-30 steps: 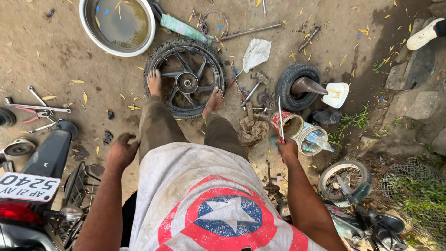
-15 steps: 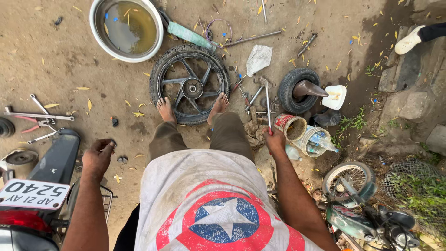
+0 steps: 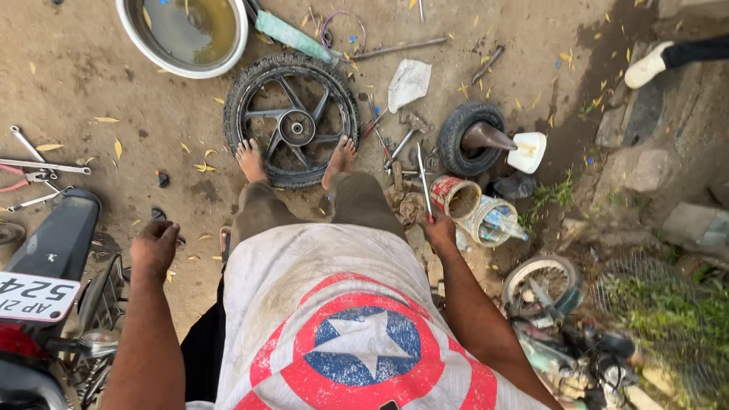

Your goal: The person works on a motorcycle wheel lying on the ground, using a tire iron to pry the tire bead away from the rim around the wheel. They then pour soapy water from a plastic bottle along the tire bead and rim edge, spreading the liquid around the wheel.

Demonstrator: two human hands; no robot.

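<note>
Down at eight o'clock, the left hand (image 3: 154,247) hangs loosely curled, holding nothing, beside the motorbike (image 3: 45,266). Ahead at twelve lies the wheel (image 3: 291,118) under both bare feet. At three o'clock the right hand (image 3: 438,228) grips a thin metal rod (image 3: 424,181) near the tin can (image 3: 454,196).

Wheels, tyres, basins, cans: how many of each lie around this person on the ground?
Wheels with spokes: 2, the big black wheel under the feet and a small wheel at right.
Loose tyres: 1.
Basins: 1.
Cans: 2, one red, one holding bottles.
Total: 6.
</note>
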